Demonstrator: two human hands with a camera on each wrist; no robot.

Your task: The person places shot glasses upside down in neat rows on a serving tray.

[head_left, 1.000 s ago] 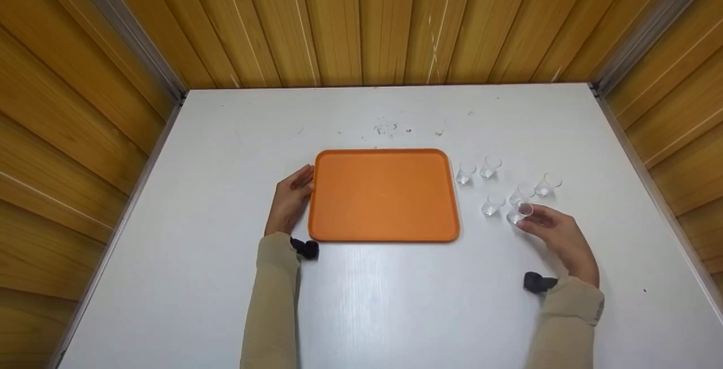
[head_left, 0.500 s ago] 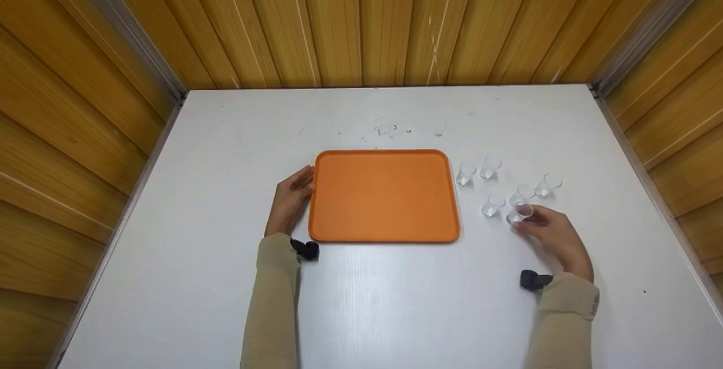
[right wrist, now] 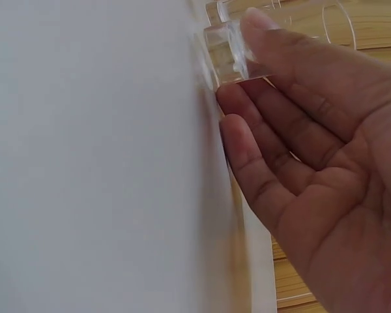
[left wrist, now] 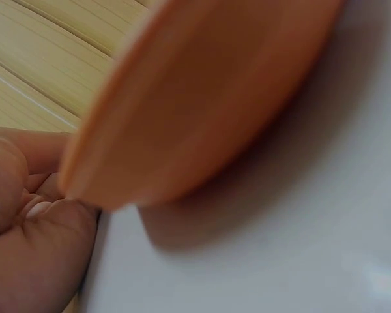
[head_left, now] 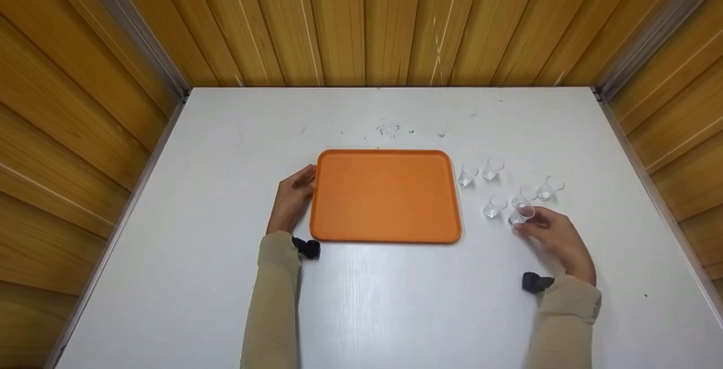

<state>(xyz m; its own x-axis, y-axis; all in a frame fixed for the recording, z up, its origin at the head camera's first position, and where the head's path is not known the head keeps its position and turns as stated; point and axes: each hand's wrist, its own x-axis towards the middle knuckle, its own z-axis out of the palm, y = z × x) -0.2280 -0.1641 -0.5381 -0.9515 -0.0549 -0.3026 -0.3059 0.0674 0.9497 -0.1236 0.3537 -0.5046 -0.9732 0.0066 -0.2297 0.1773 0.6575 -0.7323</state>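
An orange tray point(head_left: 386, 196) lies flat on the white table, with nothing on it. Beside its left edge is my left hand point(head_left: 290, 198), its fingers touching the rim; the left wrist view shows the thumb and bent fingers by the tray's outer wall point(left wrist: 202, 111). To the right of the tray, my right hand point(head_left: 562, 242) pinches a clear shot glass point(head_left: 519, 216) between thumb and fingers, upright at the table. Close behind it stands another shot glass point(head_left: 526, 192). The right wrist view shows the held glass's thick base point(right wrist: 223, 55) by the table surface.
More clear shot glasses stand near the tray's right side: a left one point(head_left: 467, 176), a back one point(head_left: 492, 169), a front one point(head_left: 495, 207) and a right one point(head_left: 550, 188). Wood-patterned walls point(head_left: 390, 24) enclose the table point(head_left: 361, 301) at the back and sides.
My right hand has shifted very slightly left while keeping its grip on the shot glass. The left hand and tray stay in place; the head view has moved a little.
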